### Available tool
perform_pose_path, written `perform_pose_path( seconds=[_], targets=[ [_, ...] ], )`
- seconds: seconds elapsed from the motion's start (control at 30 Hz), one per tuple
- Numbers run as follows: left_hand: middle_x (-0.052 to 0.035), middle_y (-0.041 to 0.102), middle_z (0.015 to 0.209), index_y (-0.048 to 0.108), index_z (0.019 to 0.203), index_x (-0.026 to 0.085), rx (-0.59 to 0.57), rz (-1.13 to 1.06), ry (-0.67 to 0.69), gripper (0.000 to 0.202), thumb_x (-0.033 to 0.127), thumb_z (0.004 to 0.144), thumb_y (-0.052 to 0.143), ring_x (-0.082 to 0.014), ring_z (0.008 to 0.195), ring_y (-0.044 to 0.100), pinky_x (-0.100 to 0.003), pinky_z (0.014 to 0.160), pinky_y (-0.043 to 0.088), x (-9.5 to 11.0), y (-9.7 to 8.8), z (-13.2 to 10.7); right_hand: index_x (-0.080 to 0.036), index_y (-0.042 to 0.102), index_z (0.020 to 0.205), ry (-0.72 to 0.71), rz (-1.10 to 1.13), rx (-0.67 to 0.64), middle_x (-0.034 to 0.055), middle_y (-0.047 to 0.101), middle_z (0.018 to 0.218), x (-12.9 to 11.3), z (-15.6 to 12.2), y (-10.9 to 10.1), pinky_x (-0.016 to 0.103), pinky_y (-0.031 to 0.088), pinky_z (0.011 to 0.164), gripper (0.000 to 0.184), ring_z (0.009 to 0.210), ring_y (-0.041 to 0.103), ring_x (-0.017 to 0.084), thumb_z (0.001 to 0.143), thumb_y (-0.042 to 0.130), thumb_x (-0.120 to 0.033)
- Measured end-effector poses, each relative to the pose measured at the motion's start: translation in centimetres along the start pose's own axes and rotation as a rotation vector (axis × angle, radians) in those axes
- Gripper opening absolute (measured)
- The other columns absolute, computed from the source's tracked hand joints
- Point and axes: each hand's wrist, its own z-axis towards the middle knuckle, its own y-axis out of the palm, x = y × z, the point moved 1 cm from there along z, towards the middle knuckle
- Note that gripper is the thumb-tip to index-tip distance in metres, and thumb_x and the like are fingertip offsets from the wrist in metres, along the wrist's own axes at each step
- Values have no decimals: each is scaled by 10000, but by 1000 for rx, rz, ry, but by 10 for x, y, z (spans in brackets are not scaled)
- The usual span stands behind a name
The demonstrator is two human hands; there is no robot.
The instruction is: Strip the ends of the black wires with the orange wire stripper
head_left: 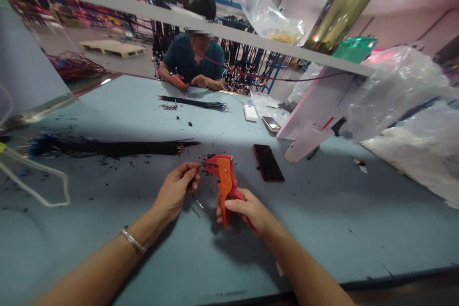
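Observation:
My right hand (247, 210) is closed round the handles of a red and orange wire stripper (225, 177), held upright over the blue table (322, 220). My left hand (178, 189) pinches a thin dark wire (201, 166) and holds its end at the stripper's jaws. A long bundle of black wires (107, 147) lies on the table just beyond my left hand. Small black bits of insulation are scattered around it.
A black phone (268, 162) lies right of the stripper, with a white box (250, 112) and a second phone (271, 124) farther back. A person across the table works on another wire bundle (193, 103). Plastic bags (401, 91) fill the right side; a white cord (36, 177) loops at left.

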Motion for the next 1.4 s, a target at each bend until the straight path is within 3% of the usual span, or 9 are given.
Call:
perform_pose_path(
  seconds=[0.2, 0.37, 0.63, 0.97, 1.1, 1.4],
  targets=[
    [17, 589, 632, 711, 871, 173, -2, 182, 128, 288, 414, 713, 713, -116, 560, 451, -228, 561, 341, 0, -5, 3, -128, 602, 919, 28, 53, 8, 55, 667, 771, 2, 0, -1, 299, 512, 612, 332, 658, 652, 175, 713, 706, -367],
    [20, 552, 658, 696, 871, 183, -30, 218, 151, 229, 378, 762, 649, -142, 672, 492, -235, 670, 371, -1, -4, 1, -116, 608, 902, 22, 33, -7, 66, 670, 770, 1, -1, -1, 301, 509, 612, 330, 659, 651, 179, 708, 713, -362],
    [33, 531, 647, 625, 838, 179, -62, 234, 102, 218, 374, 745, 651, -117, 566, 417, -221, 548, 316, 3, 0, -3, -124, 607, 894, 31, 27, -6, 58, 670, 764, 1, -1, 0, 294, 507, 603, 330, 653, 650, 174, 702, 714, -371],
    [22, 542, 666, 637, 783, 193, -80, 299, 202, 150, 342, 782, 637, -140, 651, 465, -227, 633, 360, 2, -4, -2, -125, 613, 887, 33, 9, -15, 56, 669, 765, 1, -1, -1, 279, 499, 586, 307, 652, 645, 171, 720, 694, -369],
    [-1, 616, 742, 659, 795, 188, -82, 318, 220, 140, 327, 776, 645, -156, 707, 513, -238, 671, 390, 3, -2, -4, -119, 608, 885, 20, 13, -21, 58, 662, 763, 1, -1, -1, 288, 503, 592, 302, 651, 647, 173, 723, 694, -360],
    [23, 570, 653, 669, 754, 191, -37, 283, 216, 169, 360, 744, 666, -127, 610, 463, -236, 594, 361, 8, -1, -5, -124, 593, 915, -11, -10, -89, 55, 653, 773, 2, -1, -3, 297, 507, 592, 285, 665, 638, 176, 750, 671, -343]
  ],
)
